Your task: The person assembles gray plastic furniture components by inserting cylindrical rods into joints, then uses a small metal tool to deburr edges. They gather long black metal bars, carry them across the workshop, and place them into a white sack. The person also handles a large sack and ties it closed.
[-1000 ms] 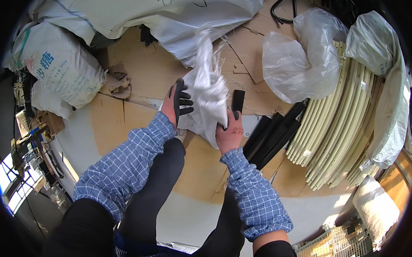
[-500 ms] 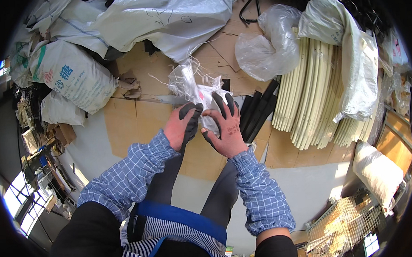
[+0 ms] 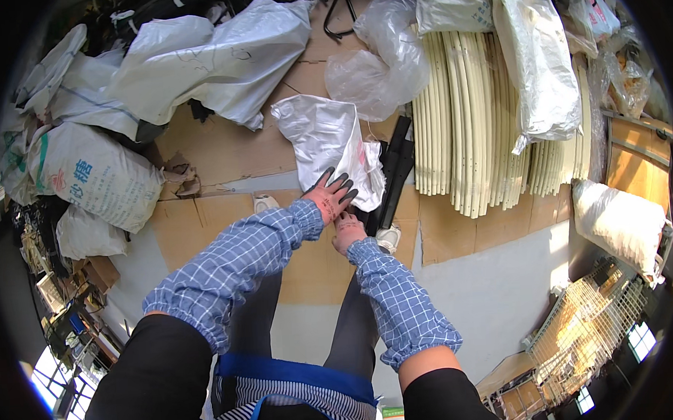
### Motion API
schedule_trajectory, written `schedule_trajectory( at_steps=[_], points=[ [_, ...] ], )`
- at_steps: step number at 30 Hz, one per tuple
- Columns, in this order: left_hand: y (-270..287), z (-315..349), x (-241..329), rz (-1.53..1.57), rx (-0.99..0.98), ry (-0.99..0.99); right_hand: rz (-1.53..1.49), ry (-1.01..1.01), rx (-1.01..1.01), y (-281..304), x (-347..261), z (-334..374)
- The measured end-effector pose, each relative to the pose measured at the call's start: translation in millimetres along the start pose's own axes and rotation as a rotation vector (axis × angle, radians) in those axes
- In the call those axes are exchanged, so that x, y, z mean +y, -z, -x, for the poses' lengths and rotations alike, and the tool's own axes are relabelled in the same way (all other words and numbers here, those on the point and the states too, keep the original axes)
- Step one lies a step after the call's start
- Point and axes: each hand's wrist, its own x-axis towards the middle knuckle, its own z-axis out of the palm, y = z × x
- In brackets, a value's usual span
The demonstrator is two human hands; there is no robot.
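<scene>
ten o'clock: bulging woven sack (image 3: 98,175), contents hidden. twelve: crumpled white fabric (image 3: 320,136), left hand (image 3: 327,198) laid on it, fingers spread; right hand (image 3: 347,233) just beside, grip cannot be told. between one and two: long cream strips (image 3: 457,130), bundled.

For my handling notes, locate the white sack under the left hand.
In the head view, the white sack is just above the picture's centre, mostly left of the black strips and below the clear plastic bag.

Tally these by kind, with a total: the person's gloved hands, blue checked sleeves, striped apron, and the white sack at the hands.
Gloved hands (left hand, right hand): 2
Blue checked sleeves: 2
Striped apron: 1
White sack: 1
Total: 6
</scene>
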Motion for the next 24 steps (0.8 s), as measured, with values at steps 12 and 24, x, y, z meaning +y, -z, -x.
schedule_trajectory(
  at_steps=[12, 24],
  points=[
    [-63.1, -40.1, -63.0, -0.124, -0.140, 0.021, -1.287, -0.848, 0.708, -0.8, 99.9, -99.4],
    [9.4, 37.9, -4.3, 1.068, -0.150, 0.643, -1.916, -0.077, 0.861, 34.3, -33.8, -19.1]
  ],
)
